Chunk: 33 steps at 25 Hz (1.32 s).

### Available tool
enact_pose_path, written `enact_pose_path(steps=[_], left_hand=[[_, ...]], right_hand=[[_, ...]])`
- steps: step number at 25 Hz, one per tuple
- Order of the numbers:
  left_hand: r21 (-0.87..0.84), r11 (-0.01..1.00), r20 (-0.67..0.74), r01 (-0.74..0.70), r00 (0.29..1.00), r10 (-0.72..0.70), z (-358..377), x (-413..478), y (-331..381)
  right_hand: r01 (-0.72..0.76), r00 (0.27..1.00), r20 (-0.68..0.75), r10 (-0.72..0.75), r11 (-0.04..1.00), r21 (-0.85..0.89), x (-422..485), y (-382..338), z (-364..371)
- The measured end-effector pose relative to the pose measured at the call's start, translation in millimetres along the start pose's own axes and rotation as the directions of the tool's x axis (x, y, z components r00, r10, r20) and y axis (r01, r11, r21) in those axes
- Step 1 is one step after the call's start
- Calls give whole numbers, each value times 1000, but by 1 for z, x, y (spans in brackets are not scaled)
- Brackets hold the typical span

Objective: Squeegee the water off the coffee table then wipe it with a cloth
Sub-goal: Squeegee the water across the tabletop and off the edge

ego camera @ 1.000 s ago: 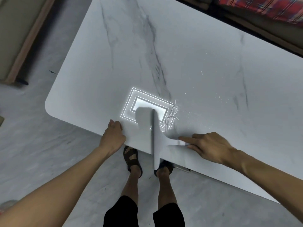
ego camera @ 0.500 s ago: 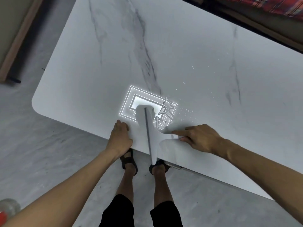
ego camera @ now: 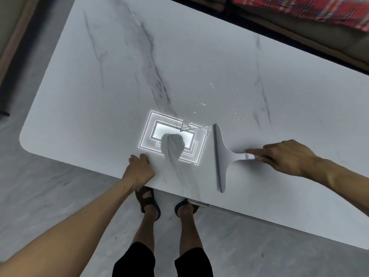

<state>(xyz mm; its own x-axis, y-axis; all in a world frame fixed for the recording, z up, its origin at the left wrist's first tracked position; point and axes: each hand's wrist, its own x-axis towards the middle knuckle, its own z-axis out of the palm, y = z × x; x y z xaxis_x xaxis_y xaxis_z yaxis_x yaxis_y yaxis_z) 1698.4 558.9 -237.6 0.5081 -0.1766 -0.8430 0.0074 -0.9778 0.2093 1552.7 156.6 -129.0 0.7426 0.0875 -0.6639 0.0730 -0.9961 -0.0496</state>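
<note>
1. Right hand [ego camera: 285, 156] gripping squeegee [ego camera: 223, 154] by its handle, index finger stretching out along the top of the handle, other fingers curling around it.
2. Holding the squeegee flat on the coffee table [ego camera: 199, 62], blade running roughly front to back, near end of the blade sitting close to the near table edge.
3. Left hand [ego camera: 139, 170] resting on the near edge of the table, fingers curling loosely on top, gripping nothing, well apart from the squeegee.
4. Lying just left of the blade's far end: small water puddle [ego camera: 187, 126], touching or almost touching the blade tip, cannot tell which.
5. Scattering beyond and to the right of the blade: fine water droplets [ego camera: 238, 115] on the marble-look top.
6. Glowing between the two hands: bright rectangular light reflection [ego camera: 147, 132] on the tabletop, dark shadow crossing it.
7. Standing at the near table edge: two feet in dark sandals [ego camera: 147, 200] on grey floor [ego camera: 50, 196], black shorts showing below.
8. Showing at the far right corner: red plaid fabric [ego camera: 319, 9] beyond the table.
</note>
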Motion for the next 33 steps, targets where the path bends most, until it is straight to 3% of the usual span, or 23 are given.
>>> enact_pose_path(steps=[2,7,9,14,21,24,27,30,33], left_hand=[[4,1000,-9,-2,1000,2,1,-1,-1],[-8,1000,14,-1,1000,1,2,0,-5],[-10,1000,18,-3,1000,3,2,0,-2],[43,999,3,-3,1000,3,7,-3,5],[74,997,26,38,999,-40,7,0,12],[64,995,35,73,997,-75,7,-3,15],[4,995,-19,99,995,-99,5,-6,20],[-154,981,-143,117,980,-139,3,-6,28],[-287,956,-283,62,948,-147,-4,-5,36]], right_hand=[[53,998,-27,-53,998,13,0,-17,-2],[342,939,16,-344,937,65,48,-122,15],[370,929,7,-371,927,54,62,-142,22],[298,954,-70,-292,950,90,48,-92,35],[21,999,-35,-19,998,62,-6,-1,37],[-22,999,-42,23,1000,18,-23,13,29],[164,984,-69,-163,986,14,-10,-21,20],[417,909,9,-417,909,15,40,-94,14],[462,886,-10,-463,886,-29,92,-136,2]])
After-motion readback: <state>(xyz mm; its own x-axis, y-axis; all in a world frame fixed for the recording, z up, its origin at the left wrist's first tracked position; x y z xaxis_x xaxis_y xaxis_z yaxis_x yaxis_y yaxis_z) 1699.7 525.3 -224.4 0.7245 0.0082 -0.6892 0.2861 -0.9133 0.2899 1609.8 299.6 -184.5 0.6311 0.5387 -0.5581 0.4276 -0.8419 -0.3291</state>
